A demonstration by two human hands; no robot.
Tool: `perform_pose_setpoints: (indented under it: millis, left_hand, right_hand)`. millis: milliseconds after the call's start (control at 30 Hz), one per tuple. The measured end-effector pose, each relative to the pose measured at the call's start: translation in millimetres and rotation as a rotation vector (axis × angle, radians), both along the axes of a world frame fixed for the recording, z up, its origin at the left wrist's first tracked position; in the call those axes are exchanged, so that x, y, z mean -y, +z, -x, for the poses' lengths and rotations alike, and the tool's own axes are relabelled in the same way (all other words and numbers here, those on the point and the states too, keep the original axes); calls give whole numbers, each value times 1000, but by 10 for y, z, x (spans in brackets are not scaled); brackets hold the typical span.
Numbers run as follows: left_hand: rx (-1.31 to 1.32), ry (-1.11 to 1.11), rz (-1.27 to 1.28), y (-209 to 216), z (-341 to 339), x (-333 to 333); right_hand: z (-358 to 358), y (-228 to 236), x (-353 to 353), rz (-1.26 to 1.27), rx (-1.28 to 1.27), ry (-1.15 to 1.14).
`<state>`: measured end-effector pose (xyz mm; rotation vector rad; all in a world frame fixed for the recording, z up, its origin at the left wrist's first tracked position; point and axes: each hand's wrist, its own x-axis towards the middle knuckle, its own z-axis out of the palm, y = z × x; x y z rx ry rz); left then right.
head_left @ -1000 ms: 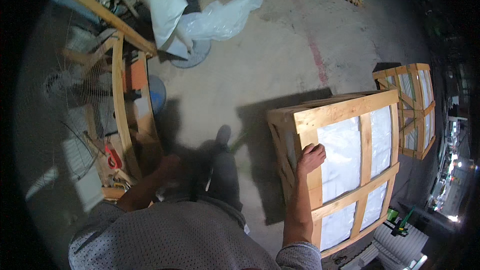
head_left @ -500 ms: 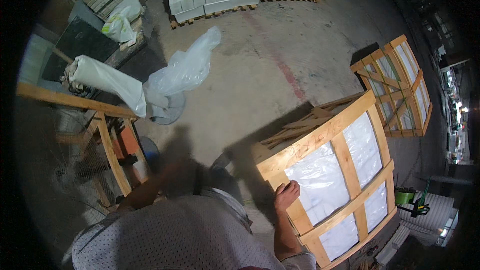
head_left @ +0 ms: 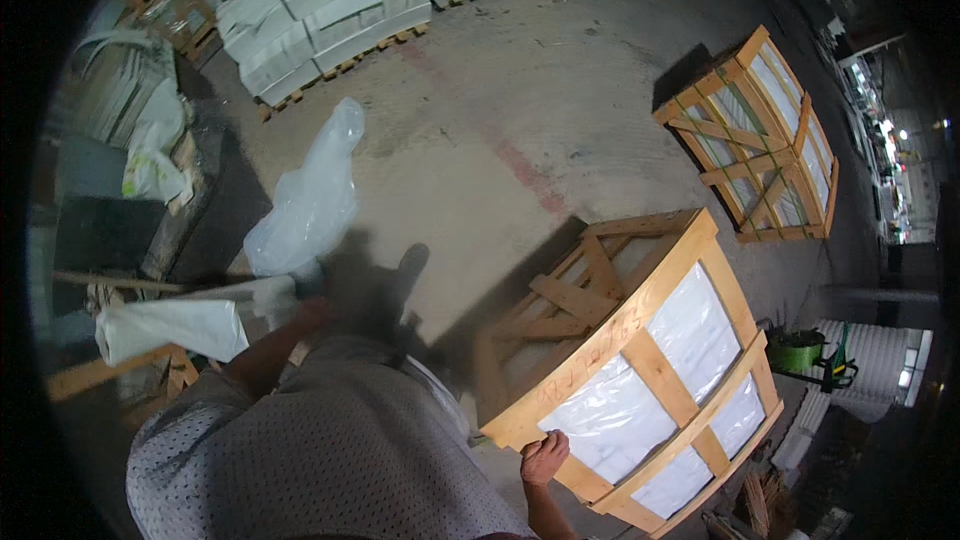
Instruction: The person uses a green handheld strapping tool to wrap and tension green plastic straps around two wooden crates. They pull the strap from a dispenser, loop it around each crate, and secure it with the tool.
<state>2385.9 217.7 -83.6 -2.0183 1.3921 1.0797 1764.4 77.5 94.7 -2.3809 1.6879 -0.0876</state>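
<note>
My right hand [head_left: 545,457] is at the near corner of a wooden crate [head_left: 640,315], its fingers curled over the top plank. White panels under clear plastic wrap [head_left: 610,427] show between the crate's slats. Out to the left reaches my left hand [head_left: 312,315], smeared and dim, so its fingers cannot be made out. It is nearest to a crumpled sheet of clear plastic [head_left: 310,205] on the floor and a white plastic roll [head_left: 172,328]. Whether it touches either is unclear.
Another slatted crate [head_left: 765,145] with green straps stands at the far right. Stacked white blocks [head_left: 330,25] sit on a pallet at the back. A green tub [head_left: 797,350] is beyond the near crate. Dark slabs [head_left: 110,240] lean at the left.
The view has shifted and turned, and the scene sits differently in it. My left arm now extends further forward, toward the plastic. My right hand stays at the crate's corner.
</note>
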Motion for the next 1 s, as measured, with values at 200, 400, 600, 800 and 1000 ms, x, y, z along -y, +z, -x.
perform_pose_setpoints:
  millis: [200,400,600,800,1000]
  left_hand:
    - [84,-424,175,250,-1248,1900]
    - [-716,611,534,-360,-1916,3820]
    - [104,-716,867,-901,-1530,5351]
    - [-356,-85,338,-118,-835,6417]
    - [-326,107,-10,573,-337,7702]
  right_hand:
    - [-474,177,252,-125,-52,-368]
    - [-896,90,810,38,109,-916]
    - [-895,-169,1904,270,166,-1135]
    - [-575,-220,3137,89,186,-1539]
    - [-580,-23,3559,-130,-48,-1801]
